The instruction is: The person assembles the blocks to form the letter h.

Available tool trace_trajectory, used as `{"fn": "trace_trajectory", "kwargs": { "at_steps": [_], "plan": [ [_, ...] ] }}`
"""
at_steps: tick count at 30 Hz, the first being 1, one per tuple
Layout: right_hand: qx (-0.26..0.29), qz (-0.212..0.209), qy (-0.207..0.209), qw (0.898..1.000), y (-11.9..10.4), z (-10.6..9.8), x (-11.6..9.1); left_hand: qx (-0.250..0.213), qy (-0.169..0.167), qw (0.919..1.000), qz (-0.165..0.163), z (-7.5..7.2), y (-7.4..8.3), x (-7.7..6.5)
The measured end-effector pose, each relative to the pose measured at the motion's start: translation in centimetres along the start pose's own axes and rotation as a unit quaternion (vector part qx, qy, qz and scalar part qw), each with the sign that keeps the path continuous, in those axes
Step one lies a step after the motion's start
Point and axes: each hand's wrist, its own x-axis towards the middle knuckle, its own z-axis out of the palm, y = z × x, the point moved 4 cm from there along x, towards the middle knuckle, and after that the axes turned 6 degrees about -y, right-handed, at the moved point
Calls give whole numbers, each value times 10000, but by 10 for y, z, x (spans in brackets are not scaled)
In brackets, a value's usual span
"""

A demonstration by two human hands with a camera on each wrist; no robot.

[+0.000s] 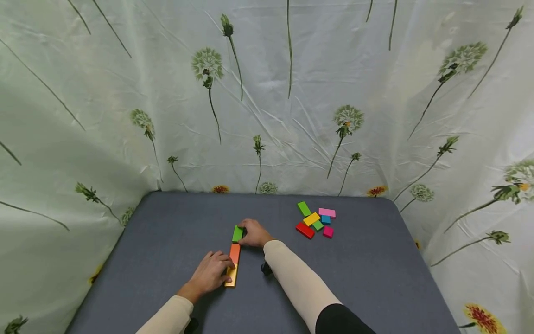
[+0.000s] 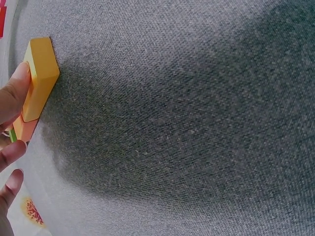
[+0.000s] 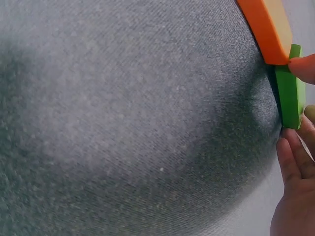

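Note:
Three blocks lie end to end in a row: a yellow block (image 1: 231, 279) nearest, an orange block (image 1: 235, 253) in the middle, a green block (image 1: 237, 234) farthest. My right hand (image 1: 252, 233) pinches the green block lengthwise, thumb at the end that meets the orange block (image 3: 268, 29) and fingers at the far end. My left hand (image 1: 210, 272) rests over the near part of the row from the left. In the left wrist view its thumb touches the yellow block (image 2: 43, 66), while its other fingers stand apart beside the orange block (image 2: 25, 128).
To the right at the back lies a loose cluster of several blocks, among them a red block (image 1: 305, 230), a pink block (image 1: 327, 213) and a blue block (image 1: 325, 220). The grey table (image 1: 354, 278) has rounded far corners. Behind it hangs a flowered curtain (image 1: 292, 139).

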Motion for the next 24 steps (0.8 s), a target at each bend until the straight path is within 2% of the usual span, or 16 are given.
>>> {"fn": "trace_trajectory", "kwargs": {
  "at_steps": [13,19,24],
  "plan": [
    [150,-98,422,9989,-2,3,-6,-59,-14,10000,21,0,-2,1],
    [83,-193,495,9986,-3,5,-7,-90,-35,10000,19,0,-1,-1],
    [323,-176,480,9982,-2,4,-8,-147,-118,9998,-73,1,-1,1]
  ]
}}
